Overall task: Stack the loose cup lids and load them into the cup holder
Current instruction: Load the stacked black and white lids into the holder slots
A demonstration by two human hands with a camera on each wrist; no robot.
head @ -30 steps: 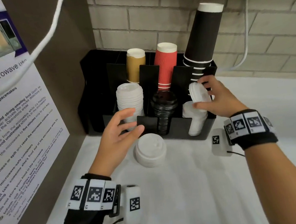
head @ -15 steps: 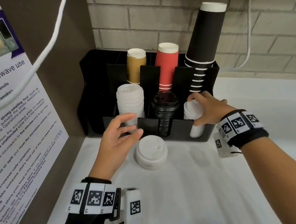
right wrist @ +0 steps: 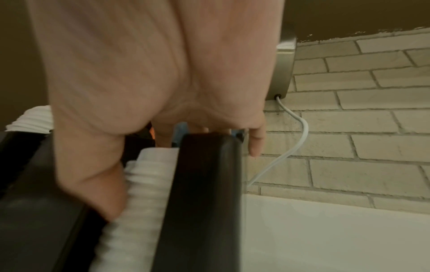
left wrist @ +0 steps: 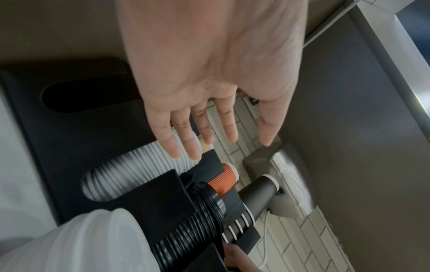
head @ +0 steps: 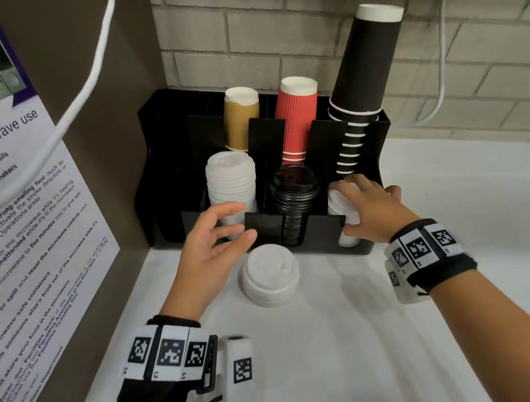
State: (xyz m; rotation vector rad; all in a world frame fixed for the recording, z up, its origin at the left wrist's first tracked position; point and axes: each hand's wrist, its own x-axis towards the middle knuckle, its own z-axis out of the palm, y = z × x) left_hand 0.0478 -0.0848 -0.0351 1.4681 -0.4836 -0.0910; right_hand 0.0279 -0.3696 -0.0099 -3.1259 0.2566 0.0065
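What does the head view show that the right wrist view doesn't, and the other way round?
Head only: loose stack of white lids on the counter, open left hand above it, black lids, cups. Right wrist only: right thumb pressed against the side of the lids in the holder's right slot. Both: right hand on those white lids, black holder, brick wall.

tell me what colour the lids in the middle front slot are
Black; the middle stack of lids shows best in the head view.

I count three cup stacks [head: 299, 116], four lid stacks [head: 232, 185], one of them black, one holder [head: 326, 229], and my two hands [head: 209, 243]
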